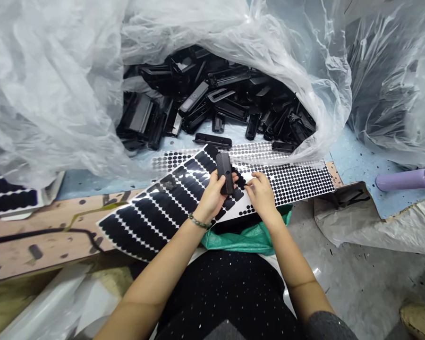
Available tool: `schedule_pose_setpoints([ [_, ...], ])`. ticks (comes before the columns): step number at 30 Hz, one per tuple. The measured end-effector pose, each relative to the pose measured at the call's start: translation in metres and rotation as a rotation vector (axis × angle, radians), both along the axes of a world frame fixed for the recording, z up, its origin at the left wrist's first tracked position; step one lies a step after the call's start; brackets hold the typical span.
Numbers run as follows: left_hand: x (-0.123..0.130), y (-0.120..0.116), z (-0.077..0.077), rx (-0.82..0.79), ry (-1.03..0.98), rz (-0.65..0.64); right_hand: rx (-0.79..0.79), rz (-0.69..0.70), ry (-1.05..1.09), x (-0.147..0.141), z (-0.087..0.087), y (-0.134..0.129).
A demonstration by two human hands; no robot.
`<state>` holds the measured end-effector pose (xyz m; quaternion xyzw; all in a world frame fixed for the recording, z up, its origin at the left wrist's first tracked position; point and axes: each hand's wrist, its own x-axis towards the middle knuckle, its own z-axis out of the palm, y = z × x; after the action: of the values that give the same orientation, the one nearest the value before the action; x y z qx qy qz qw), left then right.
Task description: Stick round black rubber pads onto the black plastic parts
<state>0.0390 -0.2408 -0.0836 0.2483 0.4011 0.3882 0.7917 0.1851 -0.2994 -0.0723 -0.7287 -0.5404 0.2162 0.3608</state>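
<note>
My left hand (211, 198), with a beaded bracelet at its wrist, grips an oblong black plastic part (225, 171) that has a round spot in its middle. Just to the right, my right hand (262, 194) has thumb and fingers pinched together above a sheet of small black dot stickers (297, 182). Anything between those fingertips is too small to make out. Beneath the left hand lies a sheet of larger black round stickers (166, 203), slanting off the table's front edge.
Behind the sheets, a clear plastic bag (297, 56) opens onto a heap of black plastic parts (230, 89). A purple bottle (403, 180) lies at the right. A black cable (42, 232) runs along the left edge, and green woven sacking (248, 241) hangs below the table.
</note>
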Motion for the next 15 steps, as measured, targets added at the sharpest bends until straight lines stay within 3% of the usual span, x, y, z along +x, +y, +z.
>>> schedule_pose_setpoints([
  [4,-0.002,-0.003,0.001,-0.005,-0.090,0.028,0.137,-0.114,0.334,-0.002,0.008,-0.006],
  [9,-0.005,-0.020,0.018,0.150,-0.174,0.030,0.214,-0.262,0.797,-0.014,0.027,-0.007],
  [12,-0.003,-0.028,0.027,0.211,-0.165,0.048,0.213,-0.255,0.885,-0.025,0.037,-0.006],
  [15,-0.002,-0.032,0.033,0.213,-0.144,0.078,0.224,-0.235,0.839,-0.032,0.044,-0.006],
])
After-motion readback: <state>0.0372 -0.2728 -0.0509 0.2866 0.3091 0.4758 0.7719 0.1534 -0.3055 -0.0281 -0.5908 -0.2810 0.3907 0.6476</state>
